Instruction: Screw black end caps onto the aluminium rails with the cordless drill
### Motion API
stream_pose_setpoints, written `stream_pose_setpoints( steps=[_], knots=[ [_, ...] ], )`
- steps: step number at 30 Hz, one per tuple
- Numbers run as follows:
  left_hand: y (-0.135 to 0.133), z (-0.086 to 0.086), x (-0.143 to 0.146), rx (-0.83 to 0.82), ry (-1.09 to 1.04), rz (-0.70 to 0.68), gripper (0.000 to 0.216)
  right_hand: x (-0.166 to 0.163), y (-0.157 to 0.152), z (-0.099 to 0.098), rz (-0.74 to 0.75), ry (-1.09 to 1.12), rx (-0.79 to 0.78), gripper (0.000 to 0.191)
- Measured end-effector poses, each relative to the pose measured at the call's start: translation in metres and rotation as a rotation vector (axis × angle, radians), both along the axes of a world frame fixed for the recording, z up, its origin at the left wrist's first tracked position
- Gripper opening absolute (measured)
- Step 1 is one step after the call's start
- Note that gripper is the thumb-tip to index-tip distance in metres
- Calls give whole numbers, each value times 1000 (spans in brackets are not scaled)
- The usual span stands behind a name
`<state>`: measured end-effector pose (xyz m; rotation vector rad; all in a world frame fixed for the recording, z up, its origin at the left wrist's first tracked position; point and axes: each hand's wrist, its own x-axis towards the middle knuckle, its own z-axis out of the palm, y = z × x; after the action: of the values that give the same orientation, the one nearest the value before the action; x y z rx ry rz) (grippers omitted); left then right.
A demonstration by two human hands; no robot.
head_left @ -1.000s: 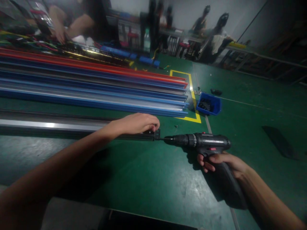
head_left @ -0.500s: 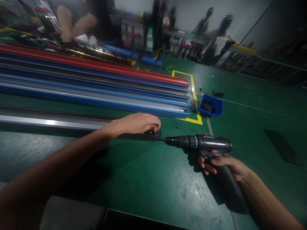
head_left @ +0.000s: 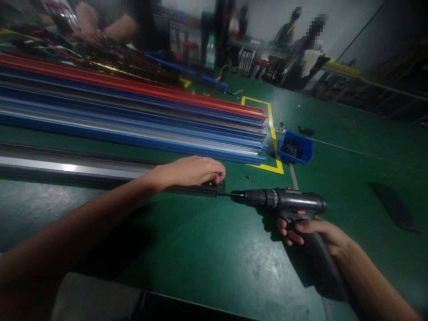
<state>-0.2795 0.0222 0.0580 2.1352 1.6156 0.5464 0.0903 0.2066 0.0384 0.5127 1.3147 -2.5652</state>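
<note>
My left hand (head_left: pixel 192 171) is closed over the right end of a long dark metal rail (head_left: pixel 76 169) that lies across the green table (head_left: pixel 207 258). It pins a small black end piece (head_left: pixel 219 187) there. My right hand (head_left: pixel 312 232) grips the handle of a black cordless drill (head_left: pixel 287 200). The drill lies level, and its bit touches the end piece at the rail's tip.
A stack of long blue, grey and red rails (head_left: pixel 133 116) lies behind the dark rail. A blue bin (head_left: pixel 296 149) of dark parts sits by a yellow floor-tape outline (head_left: pixel 270 133). A dark flat strip (head_left: pixel 391 200) lies at right. Other people work at far benches.
Both hands and the drill hold their places against the rail's end. The view has shifted slightly.
</note>
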Motion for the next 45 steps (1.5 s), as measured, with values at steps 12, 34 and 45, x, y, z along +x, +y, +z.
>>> stream_pose_setpoints(
  steps=[12, 34, 45],
  knots=[
    [1, -1, 0, 3, -23, 10, 21, -1, -1, 2, -12, -16, 21, 28],
    [1, -2, -1, 15, -21, -7, 20, -1, -3, 3, -34, -19, 35, 24],
    [1, -2, -1, 1, -13, 10, 21, -1, -2, 3, -36, -34, 55, 23]
  ],
)
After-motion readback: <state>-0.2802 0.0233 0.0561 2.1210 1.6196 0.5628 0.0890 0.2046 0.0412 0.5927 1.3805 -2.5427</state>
